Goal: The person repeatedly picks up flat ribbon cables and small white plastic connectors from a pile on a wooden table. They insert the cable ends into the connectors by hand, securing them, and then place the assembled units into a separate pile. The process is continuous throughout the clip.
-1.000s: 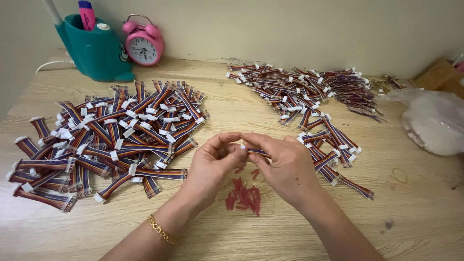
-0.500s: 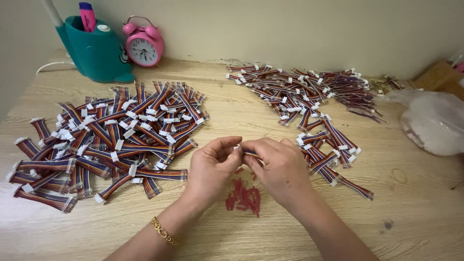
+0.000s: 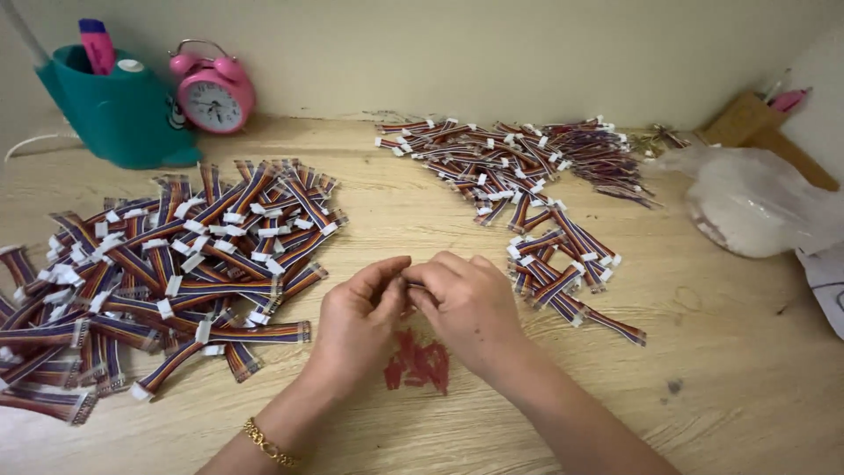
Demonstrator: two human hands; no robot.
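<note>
My left hand and my right hand meet at the middle of the wooden table, fingertips pinched together on a small ribbon cable piece that is almost wholly hidden between them. Just below the hands lies a small heap of red bits. A large pile of striped ribbon cables with white connectors spreads to the left. A second, looser pile of ribbon cables runs from the back centre down to the right of my right hand.
At the back left stand a teal holder with pens and a pink alarm clock. A translucent plastic bag lies at the right, with a wooden block behind it. A wall runs along the back.
Both hands have drawn closer together, fingertips now tight on the small piece. The piles have not moved.
</note>
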